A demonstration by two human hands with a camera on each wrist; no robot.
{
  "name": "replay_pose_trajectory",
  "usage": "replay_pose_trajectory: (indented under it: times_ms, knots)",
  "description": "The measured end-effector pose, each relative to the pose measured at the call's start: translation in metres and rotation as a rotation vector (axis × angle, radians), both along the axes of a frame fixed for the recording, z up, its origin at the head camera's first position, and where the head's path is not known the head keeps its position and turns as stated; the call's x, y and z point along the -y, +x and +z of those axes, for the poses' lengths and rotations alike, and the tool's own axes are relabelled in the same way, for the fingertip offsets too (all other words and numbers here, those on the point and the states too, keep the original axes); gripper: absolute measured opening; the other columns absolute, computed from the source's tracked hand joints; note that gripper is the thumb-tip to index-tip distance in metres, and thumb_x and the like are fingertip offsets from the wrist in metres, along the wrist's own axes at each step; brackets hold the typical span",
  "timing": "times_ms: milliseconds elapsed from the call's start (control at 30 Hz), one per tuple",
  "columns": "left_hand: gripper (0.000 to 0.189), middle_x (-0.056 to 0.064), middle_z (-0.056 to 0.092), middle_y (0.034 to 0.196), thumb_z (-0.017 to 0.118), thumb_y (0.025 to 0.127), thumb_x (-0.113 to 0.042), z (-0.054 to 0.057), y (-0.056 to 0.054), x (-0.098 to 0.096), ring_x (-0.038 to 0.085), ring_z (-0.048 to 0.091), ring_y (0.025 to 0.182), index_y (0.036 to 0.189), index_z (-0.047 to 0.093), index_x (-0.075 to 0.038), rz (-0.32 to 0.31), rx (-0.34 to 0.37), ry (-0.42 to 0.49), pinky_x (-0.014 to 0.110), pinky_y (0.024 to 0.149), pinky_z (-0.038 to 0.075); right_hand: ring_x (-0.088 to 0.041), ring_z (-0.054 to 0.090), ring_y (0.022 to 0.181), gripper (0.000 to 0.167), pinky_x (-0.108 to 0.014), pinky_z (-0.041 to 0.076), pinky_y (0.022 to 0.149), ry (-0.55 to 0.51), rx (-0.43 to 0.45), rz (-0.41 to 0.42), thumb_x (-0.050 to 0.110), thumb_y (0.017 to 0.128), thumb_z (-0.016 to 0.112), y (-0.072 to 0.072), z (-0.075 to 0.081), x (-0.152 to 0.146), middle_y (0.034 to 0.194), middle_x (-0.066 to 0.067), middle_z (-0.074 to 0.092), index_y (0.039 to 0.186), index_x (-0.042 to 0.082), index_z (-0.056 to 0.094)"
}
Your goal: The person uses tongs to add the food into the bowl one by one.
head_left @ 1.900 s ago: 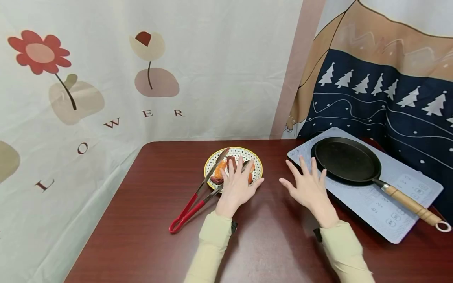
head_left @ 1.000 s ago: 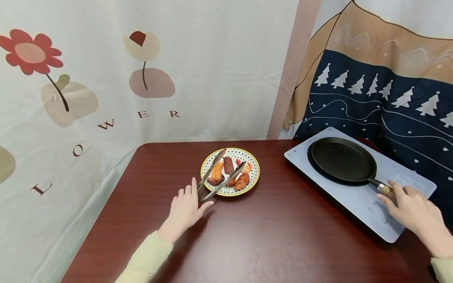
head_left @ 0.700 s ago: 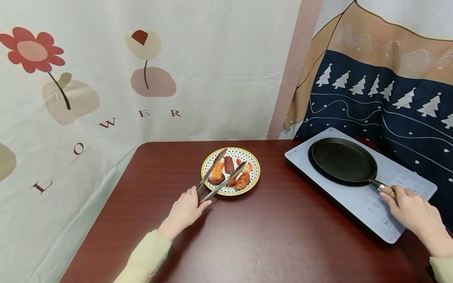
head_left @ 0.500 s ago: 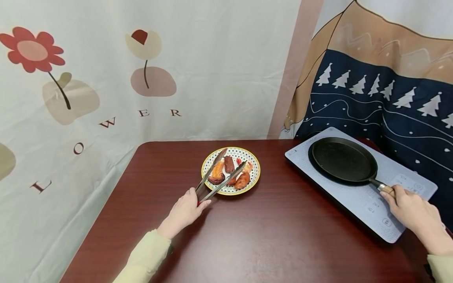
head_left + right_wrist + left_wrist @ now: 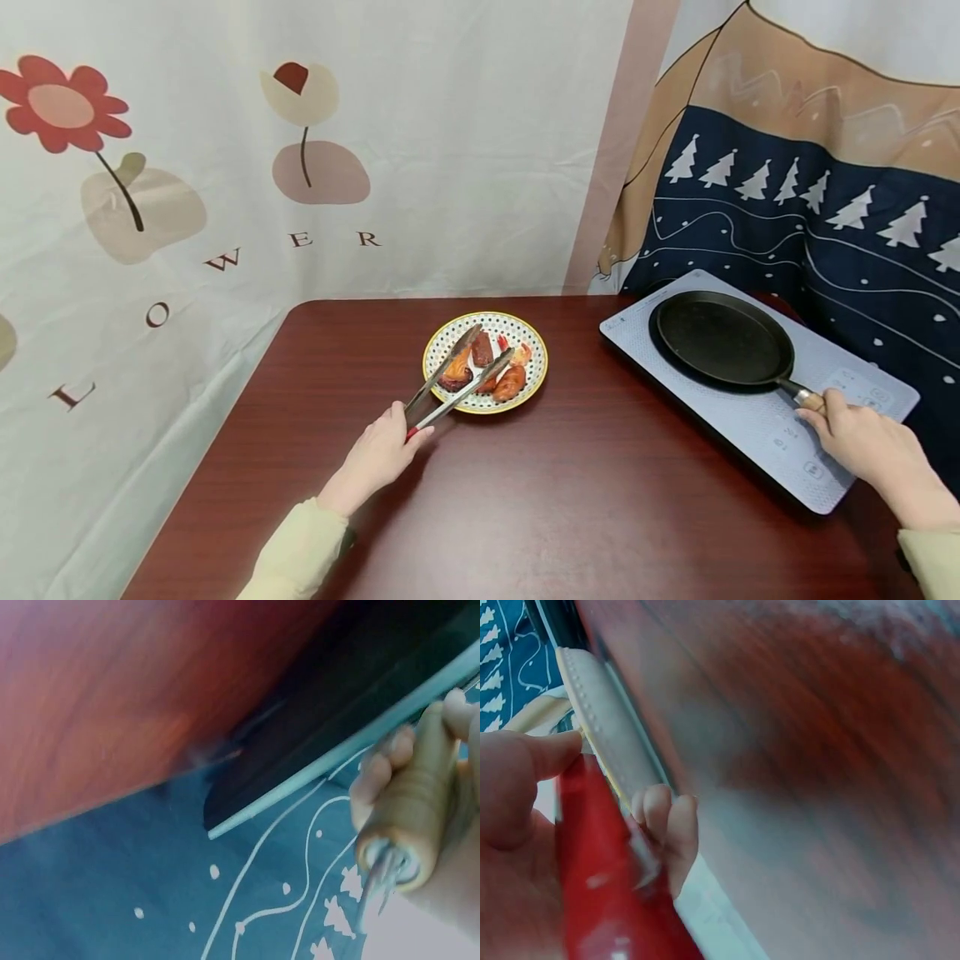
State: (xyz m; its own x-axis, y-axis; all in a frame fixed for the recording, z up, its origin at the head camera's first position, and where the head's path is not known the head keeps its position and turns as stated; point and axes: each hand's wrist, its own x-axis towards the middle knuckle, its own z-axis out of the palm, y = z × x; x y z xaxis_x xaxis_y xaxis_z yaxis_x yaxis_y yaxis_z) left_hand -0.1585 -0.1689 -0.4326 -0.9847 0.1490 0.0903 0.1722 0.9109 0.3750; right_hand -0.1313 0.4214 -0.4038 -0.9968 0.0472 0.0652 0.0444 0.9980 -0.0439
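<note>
My left hand [image 5: 375, 458] grips a pair of tongs [image 5: 461, 393] by the red handles [image 5: 600, 855], which fill much of the left wrist view. The tongs' metal arms are spread over a dotted, yellow-rimmed plate [image 5: 531, 386]. On it lie a dark brown block of food [image 5: 482, 351], an orange piece with a dark edge [image 5: 457, 368], reddish-brown pieces [image 5: 511, 383] and a pinkish shrimp-like piece [image 5: 521, 355]. At the right, my right hand [image 5: 873, 446] holds a black frying pan [image 5: 720, 337] by its wooden handle [image 5: 409, 814].
Under the pan is a pale flat cooktop [image 5: 795, 454] with printed controls, set at a slant on the dark red-brown table [image 5: 585, 500]. Behind the table hangs a white flower-printed cloth [image 5: 465, 167], with a navy tree-patterned one [image 5: 742, 225] to the right.
Both hands were spread, the left over the plate and the right beside the cooktop. Since then the left has grasped the tongs and drawn them slightly back, and the right has grasped the pan handle.
</note>
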Motion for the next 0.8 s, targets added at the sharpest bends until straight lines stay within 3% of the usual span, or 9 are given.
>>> replay_pose_trajectory:
  times_ms: [167, 367, 500, 667, 800]
  knots:
    - [0.041, 0.009, 0.048, 0.064, 0.064, 0.088, -0.037, 0.004, 0.003, 0.003, 0.03, 0.055, 0.056, 0.087, 0.045, -0.001, 0.017, -0.027, -0.025, 0.042, 0.052, 0.043, -0.023, 0.046, 0.052, 0.042, -0.041, 0.036, 0.047, 0.007, 0.025, 0.051, 0.039, 0.098, 0.048, -0.003, 0.002, -0.004, 0.059, -0.011, 0.046, 0.09, -0.002, 0.043]
    - [0.04, 0.011, 0.05, 0.064, 0.063, 0.089, -0.038, 0.013, 0.008, 0.006, 0.032, 0.056, 0.055, 0.085, 0.045, -0.002, 0.071, -0.051, -0.062, 0.043, 0.05, 0.042, -0.024, 0.046, 0.051, 0.041, -0.041, 0.037, 0.047, -0.002, 0.006, 0.057, 0.037, 0.097, 0.05, -0.003, -0.001, -0.003, 0.059, -0.011, 0.046, 0.092, -0.003, 0.043]
    - [0.041, 0.013, 0.052, 0.064, 0.064, 0.088, -0.036, 0.022, 0.015, 0.006, 0.037, 0.057, 0.055, 0.083, 0.044, -0.001, 0.113, -0.104, -0.084, 0.046, 0.049, 0.044, -0.025, 0.047, 0.051, 0.042, -0.042, 0.037, 0.048, 0.001, 0.015, 0.048, 0.037, 0.098, 0.049, -0.003, -0.002, -0.002, 0.059, -0.013, 0.046, 0.093, -0.003, 0.043]
    - [0.041, 0.015, 0.051, 0.063, 0.064, 0.088, -0.033, 0.032, 0.023, 0.0, 0.038, 0.054, 0.051, 0.082, 0.044, 0.001, 0.152, -0.168, -0.131, 0.045, 0.047, 0.044, -0.026, 0.046, 0.052, 0.041, -0.043, 0.037, 0.048, 0.007, 0.011, 0.041, 0.037, 0.098, 0.049, -0.002, -0.002, -0.003, 0.061, -0.014, 0.046, 0.093, -0.003, 0.043]
    - [0.039, 0.016, 0.052, 0.061, 0.063, 0.089, -0.03, 0.039, 0.027, -0.006, 0.038, 0.056, 0.051, 0.081, 0.045, 0.003, 0.173, -0.173, -0.158, 0.046, 0.046, 0.045, -0.027, 0.047, 0.051, 0.04, -0.045, 0.037, 0.048, 0.001, -0.011, 0.05, 0.036, 0.098, 0.05, -0.002, -0.003, -0.003, 0.06, -0.014, 0.047, 0.093, -0.003, 0.043]
